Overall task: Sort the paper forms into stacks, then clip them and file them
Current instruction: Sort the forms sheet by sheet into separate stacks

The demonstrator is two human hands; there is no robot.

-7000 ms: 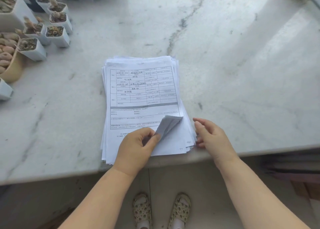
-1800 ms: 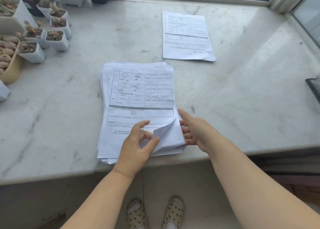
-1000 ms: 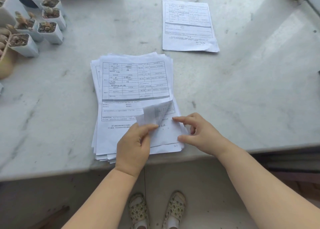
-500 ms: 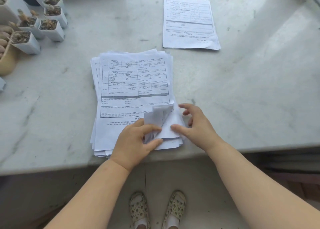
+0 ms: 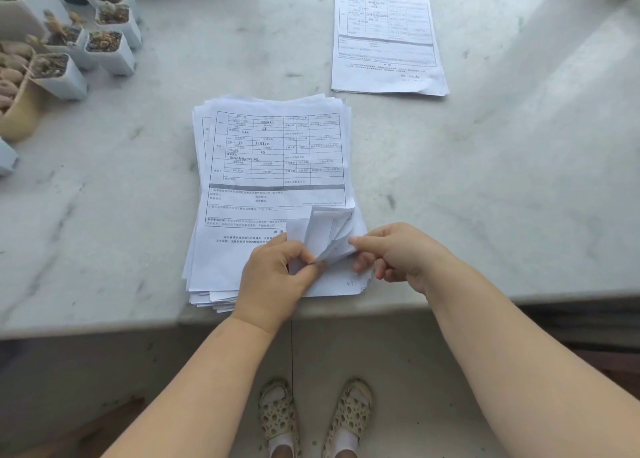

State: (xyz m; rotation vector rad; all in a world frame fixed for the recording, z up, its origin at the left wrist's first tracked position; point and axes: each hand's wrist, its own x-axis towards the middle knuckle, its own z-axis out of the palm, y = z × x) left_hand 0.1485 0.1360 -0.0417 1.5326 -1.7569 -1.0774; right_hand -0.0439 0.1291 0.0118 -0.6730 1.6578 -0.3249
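Left hand (image 5: pixel 277 274) pinches lifted corner sheets of paper stack (image 5: pixel 273 166); right hand (image 5: pixel 391 253) fingertips pinch the same corner.

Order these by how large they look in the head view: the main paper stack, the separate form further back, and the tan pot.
1. Main paper stack.
2. Separate form, though it lies farther from the camera.
3. Tan pot, cut by the frame edge.

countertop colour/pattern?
Pale grey-white marble countertop with darker grey veins; head view.
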